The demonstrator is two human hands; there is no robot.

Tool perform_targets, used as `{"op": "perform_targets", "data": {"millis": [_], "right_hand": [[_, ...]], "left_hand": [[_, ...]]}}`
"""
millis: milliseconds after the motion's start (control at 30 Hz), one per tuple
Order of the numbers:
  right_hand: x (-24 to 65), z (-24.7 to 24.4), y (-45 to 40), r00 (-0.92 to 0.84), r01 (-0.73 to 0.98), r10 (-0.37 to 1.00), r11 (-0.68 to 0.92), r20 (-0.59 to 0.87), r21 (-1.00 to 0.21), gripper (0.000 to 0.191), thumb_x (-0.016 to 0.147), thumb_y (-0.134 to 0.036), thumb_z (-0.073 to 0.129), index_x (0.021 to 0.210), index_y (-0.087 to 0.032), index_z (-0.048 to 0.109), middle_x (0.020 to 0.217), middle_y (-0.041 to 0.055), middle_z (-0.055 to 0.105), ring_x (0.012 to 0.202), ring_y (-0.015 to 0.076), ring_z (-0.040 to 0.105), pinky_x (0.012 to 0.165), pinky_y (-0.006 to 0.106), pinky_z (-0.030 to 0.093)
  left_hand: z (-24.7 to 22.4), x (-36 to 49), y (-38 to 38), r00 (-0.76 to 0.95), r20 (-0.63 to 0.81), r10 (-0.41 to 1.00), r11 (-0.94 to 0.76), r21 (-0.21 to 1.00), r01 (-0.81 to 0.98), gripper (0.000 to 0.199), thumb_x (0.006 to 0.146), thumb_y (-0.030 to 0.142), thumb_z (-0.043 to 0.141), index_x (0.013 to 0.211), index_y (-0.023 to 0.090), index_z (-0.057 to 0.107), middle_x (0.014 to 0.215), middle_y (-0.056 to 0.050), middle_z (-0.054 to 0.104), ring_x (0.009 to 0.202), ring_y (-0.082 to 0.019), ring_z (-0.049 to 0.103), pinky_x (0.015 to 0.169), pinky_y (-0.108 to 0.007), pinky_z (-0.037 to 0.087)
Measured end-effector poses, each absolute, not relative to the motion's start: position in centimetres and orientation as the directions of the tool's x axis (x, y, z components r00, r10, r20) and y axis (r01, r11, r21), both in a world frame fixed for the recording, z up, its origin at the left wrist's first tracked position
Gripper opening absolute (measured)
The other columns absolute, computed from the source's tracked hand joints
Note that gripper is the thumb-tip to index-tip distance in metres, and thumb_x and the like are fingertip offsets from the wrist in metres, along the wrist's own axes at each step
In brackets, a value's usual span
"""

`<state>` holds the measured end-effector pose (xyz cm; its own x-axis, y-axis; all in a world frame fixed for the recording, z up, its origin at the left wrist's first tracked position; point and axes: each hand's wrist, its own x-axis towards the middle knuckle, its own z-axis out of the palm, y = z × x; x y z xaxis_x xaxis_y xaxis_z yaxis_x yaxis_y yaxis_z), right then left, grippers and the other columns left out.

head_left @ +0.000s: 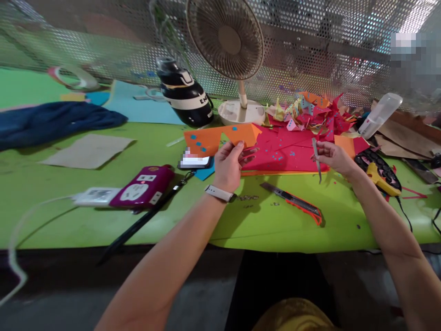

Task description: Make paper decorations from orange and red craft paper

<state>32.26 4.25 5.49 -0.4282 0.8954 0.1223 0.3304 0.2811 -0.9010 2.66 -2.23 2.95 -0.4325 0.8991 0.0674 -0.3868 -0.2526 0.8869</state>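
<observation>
An orange paper strip point(203, 139) with small blue squares on it is pinched in my left hand point(231, 163), which wears a watch with a pale band. My right hand point(329, 155) holds metal tweezers point(317, 161), their tips pointing down. Red paper sheets point(292, 149) with tiny blue bits on them lie between and behind my hands. In front of them a craft knife point(292, 202) with an orange edge rests on the green table, beside some tiny dark pieces point(248, 197). A phone point(195, 161) and a bit of blue paper lie left of my left hand.
Behind stand a fan point(241, 112) and a black bottle point(188, 99). A heap of coloured paper scraps point(310, 112) is at the back right, near a clear bottle point(381, 115) and a yellow glue gun point(382, 179). A purple power strip point(146, 186) with cables sits left.
</observation>
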Motion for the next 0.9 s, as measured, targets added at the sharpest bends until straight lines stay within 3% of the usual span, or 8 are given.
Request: {"op": "perform_targets", "data": {"millis": [67,167,300,400,500,633,733,900], "right_hand": [[31.9,5.5,4.3,-0.395,0.247,0.903,0.279,0.166,-0.928,0.033,0.070,-0.042,0.075,0.093,-0.018,0.068,0.086,0.0051,0.071,0.083,0.0191,0.068,0.082,0.036,0.054],[31.5,6.0,4.0,-0.323,0.252,0.918,0.319,0.232,-0.914,0.034,0.070,-0.049,0.076,0.086,-0.019,0.072,0.086,0.0048,0.071,0.084,0.0190,0.066,0.083,0.036,0.053],[31.5,6.9,3.2,-0.229,0.347,0.909,0.410,0.347,-0.843,0.036,0.070,-0.053,0.076,0.084,-0.020,0.073,0.073,0.0013,0.064,0.071,0.0160,0.062,0.067,0.030,0.050],[31.4,7.2,2.4,-0.311,0.360,0.937,0.268,0.156,-0.894,0.042,0.075,-0.059,0.068,0.089,-0.020,0.066,0.054,-0.0036,0.056,0.046,0.0123,0.052,0.048,0.026,0.043],[31.4,7.2,1.9,-0.367,0.424,0.930,0.171,0.004,-0.889,0.044,0.076,-0.063,0.065,0.088,-0.021,0.058,0.047,-0.0058,0.053,0.038,0.0120,0.048,0.042,0.024,0.038],[31.5,7.7,2.1,-0.291,0.689,0.950,0.291,0.113,-0.664,0.037,0.082,-0.055,0.058,0.072,-0.020,0.059,0.048,-0.0025,0.053,0.044,0.0129,0.051,0.047,0.024,0.037],[31.3,8.8,2.5,-0.285,0.851,0.958,0.271,0.037,-0.450,0.028,0.085,-0.042,0.055,0.071,-0.020,0.064,0.053,0.0017,0.061,0.054,0.0167,0.060,0.056,0.026,0.041],[30.8,11.0,3.4,-0.315,0.938,0.947,0.301,-0.058,-0.173,0.024,0.080,-0.030,0.059,0.058,-0.020,0.064,0.058,0.0064,0.067,0.062,0.0211,0.065,0.058,0.029,0.042]], "left_hand": [[3.0,2.5,-2.2,-0.460,0.066,0.885,-0.267,0.882,-0.388,0.015,0.075,0.031,0.073,0.083,0.022,0.063,0.081,-0.001,0.074,0.075,-0.016,0.073,0.057,-0.022,0.054],[3.1,2.1,-2.1,-0.505,0.061,0.861,-0.287,0.878,-0.383,0.015,0.076,0.031,0.072,0.084,0.023,0.063,0.081,-0.001,0.074,0.076,-0.016,0.073,0.059,-0.022,0.054],[3.0,1.8,-2.0,-0.546,0.033,0.837,-0.296,0.867,-0.401,0.016,0.075,0.031,0.073,0.084,0.022,0.062,0.080,0.000,0.074,0.074,-0.016,0.074,0.058,-0.022,0.053],[2.9,1.9,-2.0,-0.529,0.010,0.848,-0.267,0.872,-0.411,0.019,0.073,0.032,0.073,0.084,0.022,0.062,0.080,0.000,0.074,0.075,-0.016,0.074,0.058,-0.022,0.053],[2.7,2.2,-2.1,-0.495,0.004,0.869,-0.237,0.881,-0.410,0.024,0.071,0.035,0.075,0.087,0.021,0.062,0.082,-0.002,0.074,0.077,-0.018,0.074,0.060,-0.024,0.054],[2.7,2.7,-2.4,-0.459,0.007,0.888,-0.216,0.889,-0.404,0.030,0.069,0.040,0.077,0.086,0.020,0.062,0.083,-0.003,0.074,0.076,-0.019,0.074,0.062,-0.026,0.056],[2.8,3.0,-2.7,-0.434,0.014,0.901,-0.200,0.900,-0.388,0.034,0.068,0.044,0.078,0.086,0.020,0.062,0.082,-0.003,0.074,0.075,-0.019,0.074,0.062,-0.027,0.057],[2.9,3.6,-3.2,-0.372,0.007,0.928,-0.168,0.900,-0.401,0.036,0.069,0.045,0.079,0.086,0.019,0.061,0.085,-0.003,0.073,0.081,-0.022,0.075,0.065,-0.028,0.057]]}}
